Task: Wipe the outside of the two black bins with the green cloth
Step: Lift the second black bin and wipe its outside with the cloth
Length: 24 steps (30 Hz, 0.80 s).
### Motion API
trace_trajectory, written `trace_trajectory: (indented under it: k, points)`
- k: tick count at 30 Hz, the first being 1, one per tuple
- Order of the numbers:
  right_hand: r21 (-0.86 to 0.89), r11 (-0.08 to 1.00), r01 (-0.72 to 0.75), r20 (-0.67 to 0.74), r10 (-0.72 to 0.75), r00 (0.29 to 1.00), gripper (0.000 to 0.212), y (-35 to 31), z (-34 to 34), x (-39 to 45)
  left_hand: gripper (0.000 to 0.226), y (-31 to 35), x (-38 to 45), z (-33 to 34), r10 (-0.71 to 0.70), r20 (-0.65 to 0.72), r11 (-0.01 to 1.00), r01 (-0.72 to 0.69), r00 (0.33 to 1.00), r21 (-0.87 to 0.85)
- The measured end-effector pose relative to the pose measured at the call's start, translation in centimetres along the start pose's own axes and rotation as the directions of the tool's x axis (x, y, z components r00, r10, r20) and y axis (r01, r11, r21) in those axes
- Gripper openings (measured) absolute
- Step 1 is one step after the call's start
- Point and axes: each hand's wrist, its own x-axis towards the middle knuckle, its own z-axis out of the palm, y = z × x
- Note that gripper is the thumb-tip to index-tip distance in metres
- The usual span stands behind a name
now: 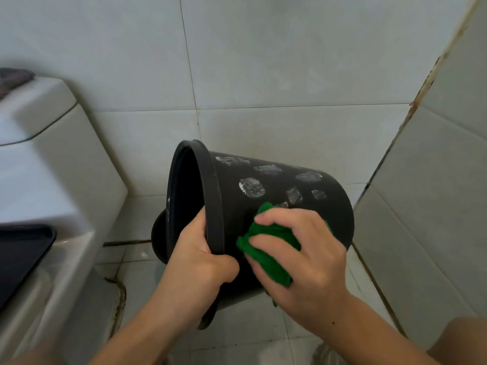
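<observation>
The left hand (203,259) gripped the rim of the black bin (263,206), held tipped above the floor with its long axis running left to right, while the right hand (297,259) pressed the bunched green cloth (266,248) against the near side wall, white smudges (251,187) lying just beyond it.

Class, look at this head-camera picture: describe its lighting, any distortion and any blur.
Head view: light is soft and dim, with no hard shadows; the wide lens bows the wall tiles and corner seam; the black bin, green cloth and both hands are sharp, while the toilet cistern at the left edge looks softer.
</observation>
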Motion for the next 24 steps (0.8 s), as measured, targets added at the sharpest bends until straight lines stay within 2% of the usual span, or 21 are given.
trace_trajectory:
  k: [1, 4, 6, 8, 11, 12, 16, 18, 20, 22, 24]
  points:
    - [-0.004, 1.000, -0.008, 0.005, 0.008, 1.000, 0.015, 0.6, 0.0, 0.0, 0.063, 0.0, -0.1, 0.0, -0.006, 0.012, 1.000, 0.006, 1.000, -0.011]
    - [-0.031, 0.980, -0.198, -0.065, 0.195, 0.979, 0.018, 3.0, -0.2, 1.9, 0.064, -0.1, -0.5, 0.4, -0.021, 0.033, 1.000, 0.020, 0.999, 0.015]
    - [-0.035, 0.968, -0.249, -0.109, 0.244, 0.964, 0.018, 3.0, 0.0, 2.1, 0.062, -0.3, -0.7, 0.5, -0.028, 0.009, 1.000, 0.027, 1.000, 0.013]
    - [0.002, 0.981, -0.195, -0.092, 0.194, 0.977, 0.013, 1.1, 0.4, 0.7, 0.063, -0.4, -0.7, 0.5, -0.025, -0.021, 1.000, 0.025, 0.999, -0.010]
    - [0.016, 1.000, -0.001, -0.019, 0.001, 1.000, 0.009, -1.0, 0.3, -1.0, 0.063, -0.3, -0.5, 0.2, -0.027, -0.040, 0.998, 0.025, 0.999, -0.051]
    - [0.007, 1.000, 0.018, -0.018, -0.018, 1.000, 0.010, -0.4, 0.2, -0.8, 0.063, -0.2, -0.4, 0.1, -0.021, -0.046, 0.999, 0.018, 0.999, -0.050]
    - [-0.042, 0.980, -0.196, -0.129, 0.189, 0.973, 0.017, 3.1, -0.1, 1.2, 0.065, 0.1, -0.2, -0.1, -0.013, -0.133, 1.000, 0.012, 0.991, -0.002]
    - [-0.038, 0.975, -0.218, -0.141, 0.210, 0.967, 0.017, 2.5, 0.1, 0.7, 0.064, 0.1, -0.3, -0.3, -0.014, -0.156, 1.000, 0.016, 0.988, 0.011]
    - [-0.020, 0.988, -0.151, -0.089, 0.148, 0.985, 0.013, 0.7, 0.6, -0.7, 0.063, 0.0, -0.4, -0.3, -0.016, -0.150, 1.000, 0.015, 0.989, -0.004]
    - [-0.018, 1.000, -0.019, -0.034, 0.019, 0.999, 0.009, -0.4, 0.9, -1.9, 0.063, -0.1, -0.3, -0.5, -0.025, -0.152, 0.999, 0.018, 0.988, -0.049]
    - [-0.013, 0.999, 0.032, -0.036, -0.032, 0.999, 0.009, 0.8, 0.8, -1.7, 0.063, -0.1, -0.2, -0.6, -0.028, -0.165, 0.998, 0.017, 0.986, -0.068]
